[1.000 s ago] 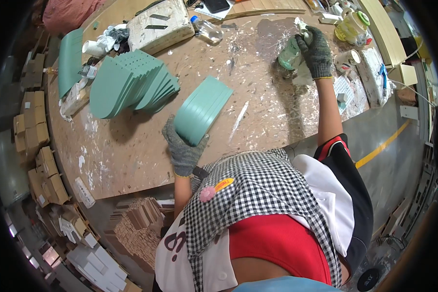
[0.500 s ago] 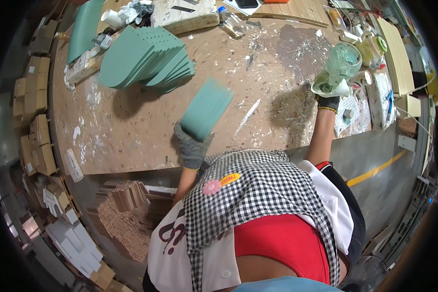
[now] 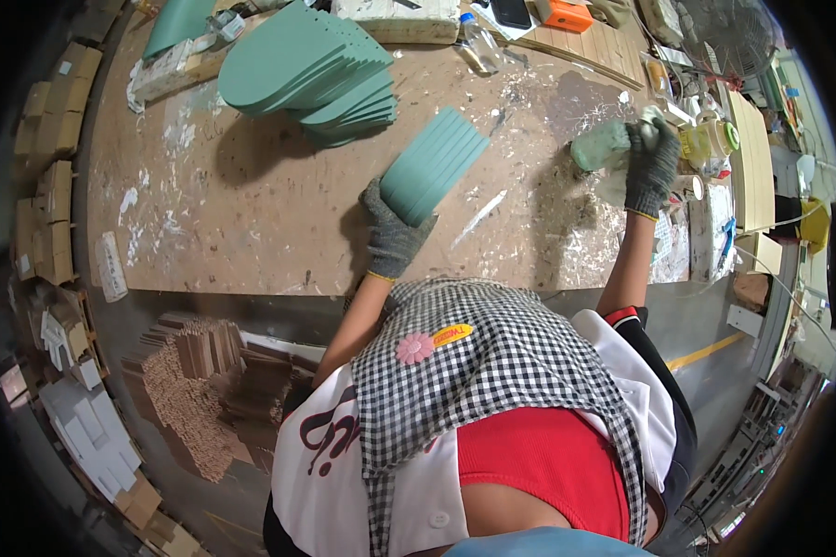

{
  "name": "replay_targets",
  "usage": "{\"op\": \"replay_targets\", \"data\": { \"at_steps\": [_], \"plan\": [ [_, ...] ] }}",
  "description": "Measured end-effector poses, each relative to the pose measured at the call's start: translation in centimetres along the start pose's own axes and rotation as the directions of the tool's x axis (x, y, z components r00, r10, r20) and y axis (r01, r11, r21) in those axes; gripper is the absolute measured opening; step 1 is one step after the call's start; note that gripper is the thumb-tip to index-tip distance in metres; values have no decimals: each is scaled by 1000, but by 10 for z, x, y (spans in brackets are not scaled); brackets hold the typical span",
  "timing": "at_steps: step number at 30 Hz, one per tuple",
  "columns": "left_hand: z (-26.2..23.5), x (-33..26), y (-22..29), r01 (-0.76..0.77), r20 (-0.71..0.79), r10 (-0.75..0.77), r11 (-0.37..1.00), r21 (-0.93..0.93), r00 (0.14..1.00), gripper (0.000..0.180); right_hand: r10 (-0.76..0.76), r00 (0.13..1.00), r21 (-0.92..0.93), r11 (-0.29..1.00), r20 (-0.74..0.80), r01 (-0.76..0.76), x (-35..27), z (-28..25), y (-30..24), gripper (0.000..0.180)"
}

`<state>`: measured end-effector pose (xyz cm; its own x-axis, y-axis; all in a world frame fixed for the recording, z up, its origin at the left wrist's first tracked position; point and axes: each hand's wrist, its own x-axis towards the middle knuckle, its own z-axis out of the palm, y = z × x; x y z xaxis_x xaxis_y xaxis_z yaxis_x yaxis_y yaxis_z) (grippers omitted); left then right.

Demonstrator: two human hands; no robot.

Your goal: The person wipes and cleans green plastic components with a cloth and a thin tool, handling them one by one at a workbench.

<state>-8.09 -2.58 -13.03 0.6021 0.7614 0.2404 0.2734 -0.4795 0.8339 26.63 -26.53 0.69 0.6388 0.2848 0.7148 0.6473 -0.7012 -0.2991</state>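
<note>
My left hand (image 3: 395, 227), in a dark grey knitted glove, grips the near end of a fanned stack of thin green boards (image 3: 437, 162). The stack is held tilted over the worktable (image 3: 325, 241), its edges stepped like stripes. At the right, my gloved right hand (image 3: 653, 167) is closed, with a crumpled white piece (image 3: 652, 115) showing at its fingertips. Against that hand's left side is a cloudy greenish clear container (image 3: 600, 146), partly hidden by the glove; whether the fingers also hold it is unclear. A larger stack of green round-ended boards (image 3: 293, 60) stands at the far left.
A clear bottle with a blue cap (image 3: 478, 46), a phone (image 3: 511, 11) and an orange box (image 3: 565, 15) lie along the far side. Jars (image 3: 706, 141) and a white block (image 3: 712, 232) crowd the right edge. Brown boards (image 3: 181, 390) are stacked on the floor at left.
My left hand has moved away and right with the green boards. My right hand has come up from under the container to its right side, and the container has shifted left.
</note>
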Motion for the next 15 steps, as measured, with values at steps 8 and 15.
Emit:
{"op": "replay_targets", "data": {
  "at_steps": [8,15],
  "plan": [
    [32,-2,-94,16,27,-8,951,-310,1000,92,-457,801,682,727,388,85,-125,25,-233,57],
    [31,11,-65,416,250,-351,558,-718,902,90,-570,652,438,816,500,377,-112,59,-262,43]
  ]
}}
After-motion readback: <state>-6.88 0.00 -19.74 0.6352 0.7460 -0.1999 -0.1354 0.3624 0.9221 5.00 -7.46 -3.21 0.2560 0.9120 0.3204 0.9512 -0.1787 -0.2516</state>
